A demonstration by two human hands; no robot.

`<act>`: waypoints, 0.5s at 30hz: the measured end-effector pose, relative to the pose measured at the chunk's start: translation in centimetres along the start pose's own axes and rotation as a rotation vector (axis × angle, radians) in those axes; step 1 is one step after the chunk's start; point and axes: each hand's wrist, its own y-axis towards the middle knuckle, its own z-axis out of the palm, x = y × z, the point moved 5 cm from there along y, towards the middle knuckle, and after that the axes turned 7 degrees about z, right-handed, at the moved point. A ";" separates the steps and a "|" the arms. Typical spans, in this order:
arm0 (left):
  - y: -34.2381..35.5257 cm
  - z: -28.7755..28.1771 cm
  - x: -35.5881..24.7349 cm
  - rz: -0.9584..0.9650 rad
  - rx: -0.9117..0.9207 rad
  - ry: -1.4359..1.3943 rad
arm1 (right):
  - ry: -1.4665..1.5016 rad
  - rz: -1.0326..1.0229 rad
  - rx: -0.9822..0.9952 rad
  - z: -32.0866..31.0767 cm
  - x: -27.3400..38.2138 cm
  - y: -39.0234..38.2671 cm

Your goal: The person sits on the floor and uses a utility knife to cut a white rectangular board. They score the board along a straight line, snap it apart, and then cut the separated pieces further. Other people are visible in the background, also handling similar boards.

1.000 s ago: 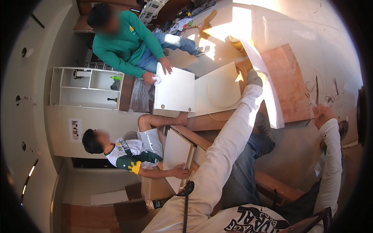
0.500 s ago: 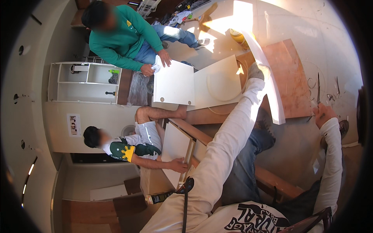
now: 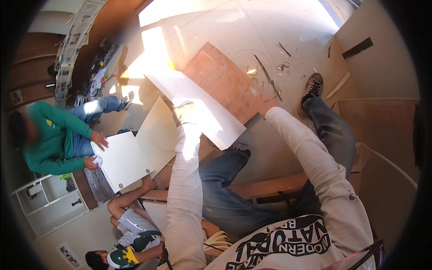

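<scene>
At far left, a co-worker in a green top (image 3: 49,139) presses both hands on a square white laminate panel (image 3: 121,159) lying on the floor (image 3: 279,27); a white open-shelf cabinet (image 3: 47,204) lies below. Centre: the person's left hand (image 3: 183,112), gloved, rests on the long white rectangular board (image 3: 195,108), which lies flat on the floor, overlapping a reddish-brown plywood sheet (image 3: 225,81). Whether its fingers are clenched cannot be told. The right hand (image 3: 265,102) bears on the plywood edge, fingers hidden. The board looks stiff, smooth, likely slippery; grip both long edges. Obstructions: offcut strips (image 3: 270,81), the person's shoe (image 3: 313,85), and a second co-worker (image 3: 130,243) low down.
</scene>
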 end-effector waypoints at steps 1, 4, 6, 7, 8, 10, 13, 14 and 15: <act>0.1 -0.4 0.2 -0.028 -0.076 0.014 | -0.176 -0.109 -0.061 2.3 -0.3 0.0; -0.4 0.8 1.6 -0.672 -0.232 -1.695 | -0.152 -0.099 0.092 8.9 -1.3 0.5; -1.8 0.1 0.2 -1.192 -0.275 -2.054 | -0.118 -0.090 0.155 11.6 -0.8 0.7; -1.6 -1.3 0.3 -1.194 -0.287 -2.027 | -0.103 -0.097 0.173 12.3 0.0 0.9; -1.0 -2.8 0.5 -1.146 -0.341 -2.020 | -0.092 -0.092 0.184 12.7 0.8 1.2; -0.3 -5.3 0.6 -1.097 -0.297 -1.897 | -0.099 -0.092 0.220 13.4 2.7 1.8; 0.4 -7.2 0.8 -0.974 -0.374 -2.004 | -0.152 -0.107 0.288 14.1 4.8 3.3; 0.3 -7.1 0.8 -0.976 -0.375 -2.070 | -0.165 -0.116 0.311 14.5 5.1 3.7; 0.0 -6.8 0.9 -0.990 -0.381 -2.102 | -0.171 -0.130 0.318 14.9 5.4 4.1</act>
